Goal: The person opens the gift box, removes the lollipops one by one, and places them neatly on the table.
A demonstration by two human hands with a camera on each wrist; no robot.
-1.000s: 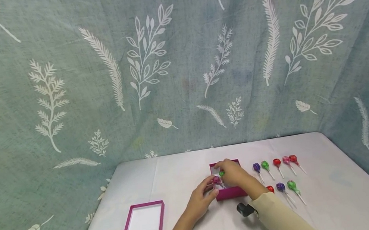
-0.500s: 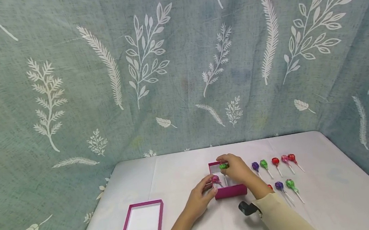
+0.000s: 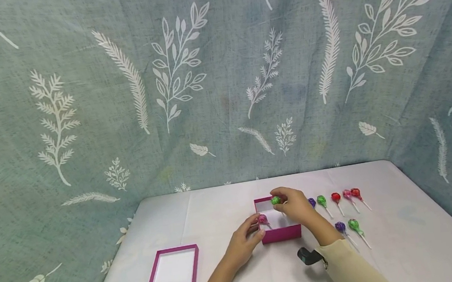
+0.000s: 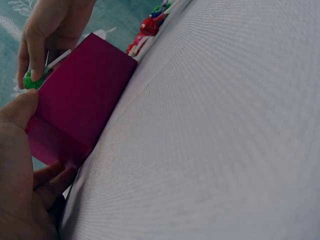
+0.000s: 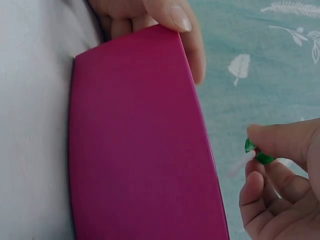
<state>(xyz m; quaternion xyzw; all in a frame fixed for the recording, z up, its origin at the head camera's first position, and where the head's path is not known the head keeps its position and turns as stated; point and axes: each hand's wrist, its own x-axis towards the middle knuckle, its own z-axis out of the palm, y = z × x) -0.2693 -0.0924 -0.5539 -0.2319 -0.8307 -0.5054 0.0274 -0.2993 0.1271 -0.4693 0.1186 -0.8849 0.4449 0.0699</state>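
Note:
My left hand [image 3: 241, 242] holds the left side of an open magenta box [image 3: 281, 235], thumb near the rim and fingers low on the outside. A pink lollipop [image 3: 262, 219] lies inside at the left, close to those fingertips. Above the box, my right hand [image 3: 297, 206] pinches a green lollipop [image 3: 275, 200] by its wrapped head. Its white stick [image 5: 242, 164] shows in the right wrist view. From the left wrist, the green head [image 4: 33, 80] appears just beyond the box edge. The box's right part is partly hidden behind the right hand.
On the white table's right lie two rows of lollipops, including a green one [image 3: 321, 200] and a red one [image 3: 336, 197] behind, and a purple one [image 3: 340, 227] in front. The shallow magenta lid [image 3: 173, 275] lies at the left. A patterned curtain [image 3: 204, 92] hangs behind.
My right hand has lifted the green lollipop out of the box, up and slightly right. The left hand has stayed on the box; the pink lollipop lies as before.

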